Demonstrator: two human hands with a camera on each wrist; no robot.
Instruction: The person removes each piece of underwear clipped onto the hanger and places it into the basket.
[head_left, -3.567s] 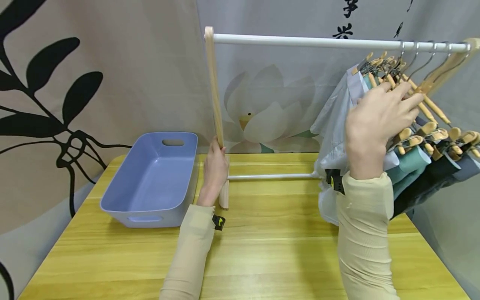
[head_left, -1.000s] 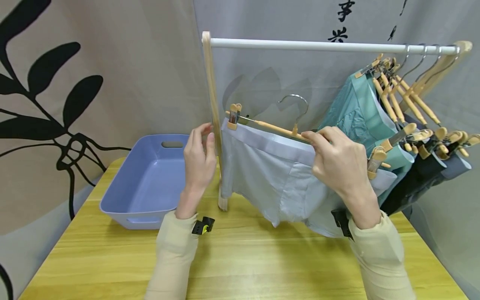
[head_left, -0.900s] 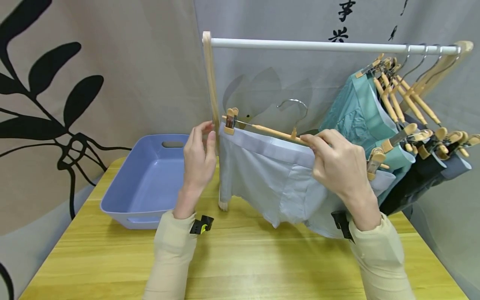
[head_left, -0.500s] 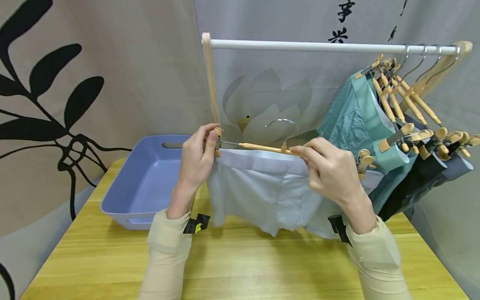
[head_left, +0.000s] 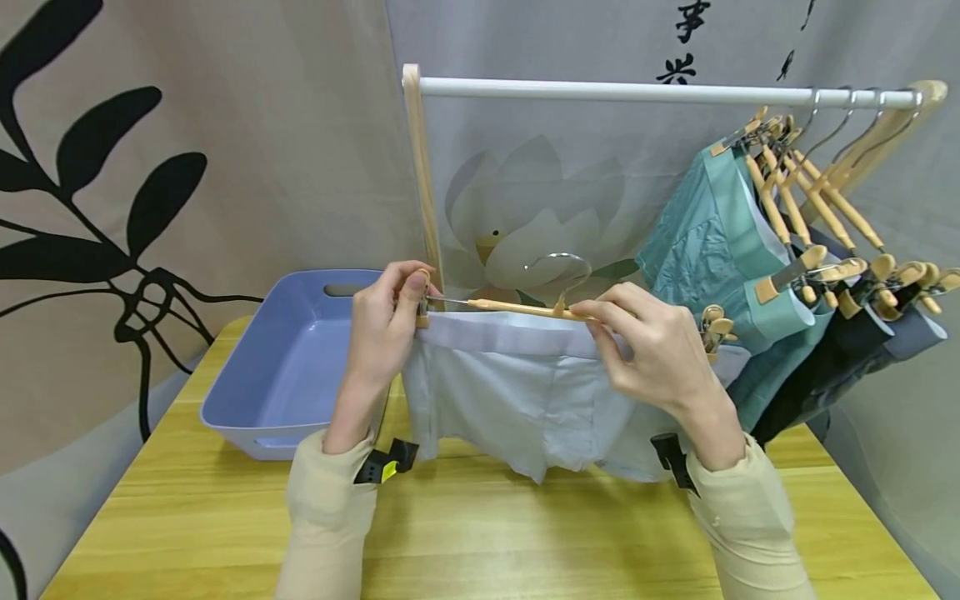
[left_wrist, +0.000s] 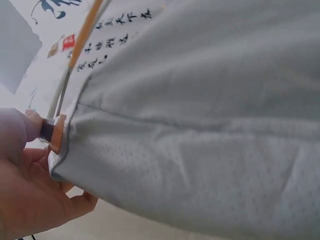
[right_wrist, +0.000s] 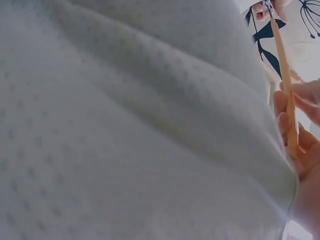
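A pair of light blue-grey shorts [head_left: 517,392] hangs from a wooden clip hanger [head_left: 517,307] held above the table. At the hanger's left end, my left hand [head_left: 381,329] pinches the clip [left_wrist: 57,134] that grips the waistband. My right hand [head_left: 656,346] holds the wooden bar just right of the metal hook [head_left: 573,271]. The right clip [head_left: 714,329] sits on the waistband beyond my right hand. In the right wrist view, fingers [right_wrist: 282,120] wrap the bar while the cloth fills most of the picture.
A white rail [head_left: 600,90] on a wooden stand runs behind. At its right end hang several clip hangers with teal shorts [head_left: 720,225] and dark garments [head_left: 813,379]. A blue-purple basin [head_left: 292,375] stands left on the wooden table [head_left: 487,542].
The shorts on their hanger came off the rail to the middle front. My left hand left the stand's post and took hold of the left clip. Both hands lowered slightly, shifting left.
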